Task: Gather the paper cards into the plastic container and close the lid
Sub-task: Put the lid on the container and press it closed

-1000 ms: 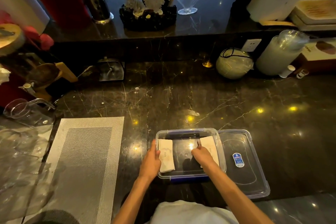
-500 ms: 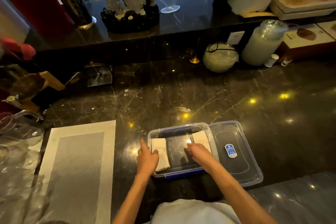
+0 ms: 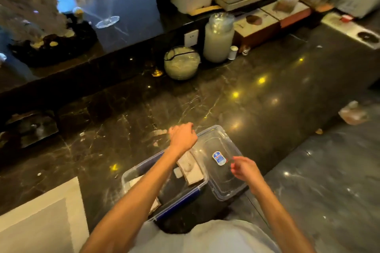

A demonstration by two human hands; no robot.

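The clear plastic container [image 3: 128, 177] with a blue latch sits on the dark marble counter, near me. Inside it, one stack of paper cards [image 3: 190, 168] lies at the right end, and another stack of cards [image 3: 134, 182] at the left end is mostly hidden under my left forearm. The clear lid [image 3: 216, 142], with a blue sticker, lies flat against the container's right side. My left hand [image 3: 183, 136] reaches across the container to the lid's far left corner with its fingers curled; blur hides any grip. My right hand [image 3: 243, 167] hovers over the lid's near right edge, fingers apart and empty.
A grey placemat [image 3: 41, 211] lies at the near left. At the back stand a round glass bowl [image 3: 182, 62], a frosted jar [image 3: 218, 39] and some boxes [image 3: 267, 20]. A crumpled wrapper [image 3: 352, 116] lies far right. A raised dark ledge runs along the back.
Both hands have left the cards inside the container. My left hand crossed over to the lid's far corner and my right hand moved out over the lid. The view swung right.
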